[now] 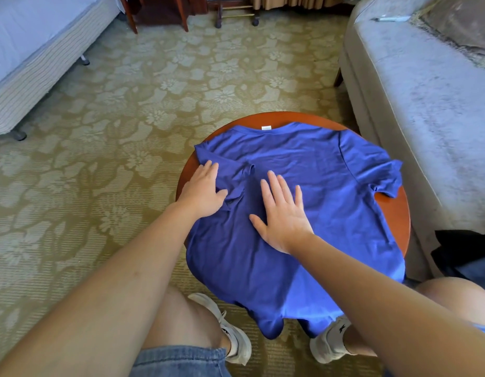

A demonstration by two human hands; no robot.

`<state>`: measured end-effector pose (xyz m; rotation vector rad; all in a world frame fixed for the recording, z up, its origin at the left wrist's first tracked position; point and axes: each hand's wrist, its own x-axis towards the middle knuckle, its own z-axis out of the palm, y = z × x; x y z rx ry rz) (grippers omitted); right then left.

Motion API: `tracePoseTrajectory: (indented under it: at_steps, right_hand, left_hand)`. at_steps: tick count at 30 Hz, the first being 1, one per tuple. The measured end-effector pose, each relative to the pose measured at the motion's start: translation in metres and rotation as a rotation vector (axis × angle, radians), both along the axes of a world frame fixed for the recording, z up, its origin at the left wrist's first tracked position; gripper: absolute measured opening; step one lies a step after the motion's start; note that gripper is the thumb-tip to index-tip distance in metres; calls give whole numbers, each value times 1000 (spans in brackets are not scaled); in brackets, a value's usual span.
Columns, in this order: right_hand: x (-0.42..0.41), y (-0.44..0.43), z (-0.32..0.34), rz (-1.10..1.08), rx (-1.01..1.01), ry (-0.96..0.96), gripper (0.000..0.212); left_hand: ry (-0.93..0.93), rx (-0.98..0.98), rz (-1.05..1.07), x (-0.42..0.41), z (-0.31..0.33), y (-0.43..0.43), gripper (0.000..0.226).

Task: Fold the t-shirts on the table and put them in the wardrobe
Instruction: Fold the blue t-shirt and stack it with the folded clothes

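Note:
A blue t-shirt (304, 170) lies spread over a small round wooden table (396, 213), collar at the far side, its hem hanging over the near edge. The shirt's left sleeve is folded in over the body. My left hand (203, 191) rests flat on that folded sleeve at the table's left edge. Flat on the middle of the shirt lies my right hand (282, 213), fingers straight and spread. The right sleeve lies out flat toward the sofa.
A grey sofa (426, 104) stands close on the right, dark clothes (464, 257) heaped at its near end. A bed (32, 50) is at the far left. Patterned carpet covers the floor. My knees and shoes sit under the table's near edge.

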<state>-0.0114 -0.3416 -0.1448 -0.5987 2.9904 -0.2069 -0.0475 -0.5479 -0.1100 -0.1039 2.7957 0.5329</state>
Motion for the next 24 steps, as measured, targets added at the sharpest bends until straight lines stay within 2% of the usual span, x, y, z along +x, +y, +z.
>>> tracePoseTrajectory:
  at_steps: [4, 7, 11, 15, 21, 24]
  right_hand:
    - [-15, -20, 10, 193, -50, 43, 69]
    - [-26, -34, 8, 234, 25, -89, 64]
    - [-26, -36, -1, 210, 70, -109, 64]
    - [-29, -40, -1, 188, 54, -110, 66]
    - [-38, -42, 3, 210, 86, -182, 67]
    - [-41, -29, 14, 161, 15, -237, 66]
  left_hand:
    - [-66, -80, 24, -6, -9, -9, 81]
    - [-56, -67, 76, -12, -12, -14, 71]
    - [-13, -61, 155, -24, -14, -19, 55]
    - [-51, -172, 125, -28, -23, -17, 79]
    - [-84, -281, 98, -31, -22, -21, 81]
    - [-107, -325, 103, -28, -14, -16, 82]
